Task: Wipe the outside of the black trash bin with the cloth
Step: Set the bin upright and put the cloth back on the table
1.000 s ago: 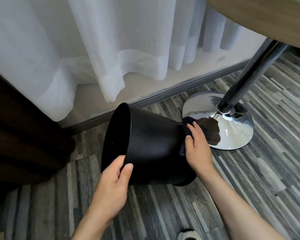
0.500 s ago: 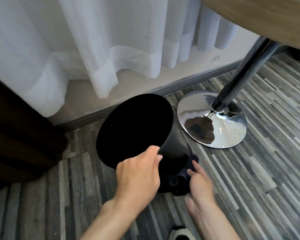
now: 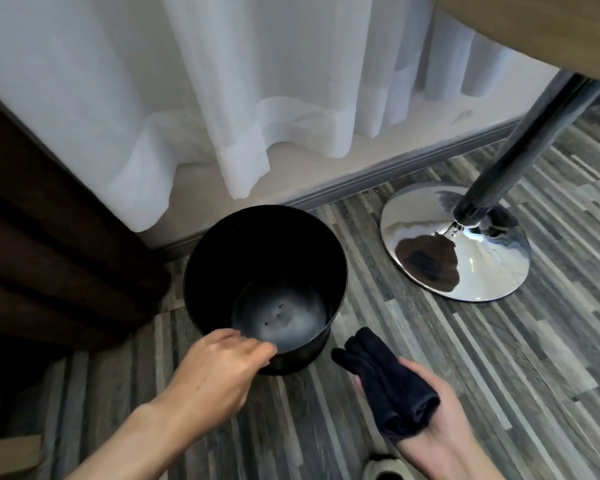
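Note:
The black trash bin (image 3: 222, 258) stands upright on the striped wood floor, its open mouth facing up and its inside empty. My left hand (image 3: 219, 375) holds the bin's near rim with curled fingers. A folded dark cloth (image 3: 385, 382) lies across the upturned palm of my right hand (image 3: 437, 427), just to the right of the bin and apart from it.
A chrome table base (image 3: 465, 258) with its slanted pole (image 3: 520, 140) stands right of the bin, under a wooden tabletop (image 3: 541, 26). White curtains (image 3: 222, 98) hang along the skirting behind. A dark brown drape (image 3: 49, 254) fills the left. A shoe tip (image 3: 385, 469) shows at the bottom.
The bin went from lying tilted on its side to standing upright. My right hand came off the bin's base with the cloth and now holds it beside the bin.

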